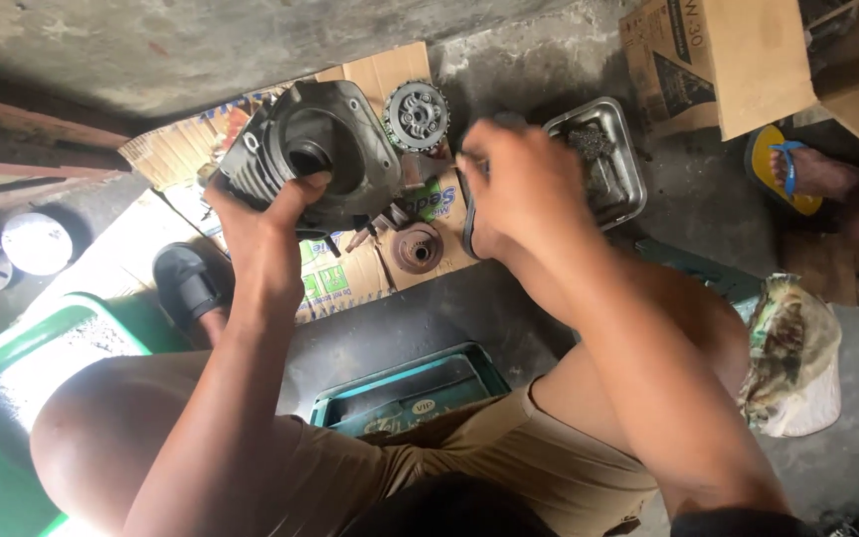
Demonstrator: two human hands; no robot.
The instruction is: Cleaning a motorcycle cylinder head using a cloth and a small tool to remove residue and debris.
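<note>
Left hand (265, 234) clamped on a dark engine cylinder (315, 154), thumb hooked over the rim of its round bore, fingers wrapped round the finned underside; cylinder raised above flattened cardboard (380, 75) on the concrete floor, tilted with its bore toward the camera. Right hand (519, 189) just beside it, fingers curled together, blurred; possibly pinching something small and dark at the fingertips, but cannot tell what, or whether anything is gripped at all. Beyond the hands, on the cardboard: round toothed clutch part (417, 114) near the cylinder's upper edge, and lower down a brownish round hub (417, 247). Behind the right hand, dented metal tray (620, 164) with dark greasy bits inside. Below, between the knees, teal plastic tray (390, 388). At far right, crumpled dirty rag (789, 353), cardboard box (718, 60), another person's foot in a yellow sandal (782, 164).
</note>
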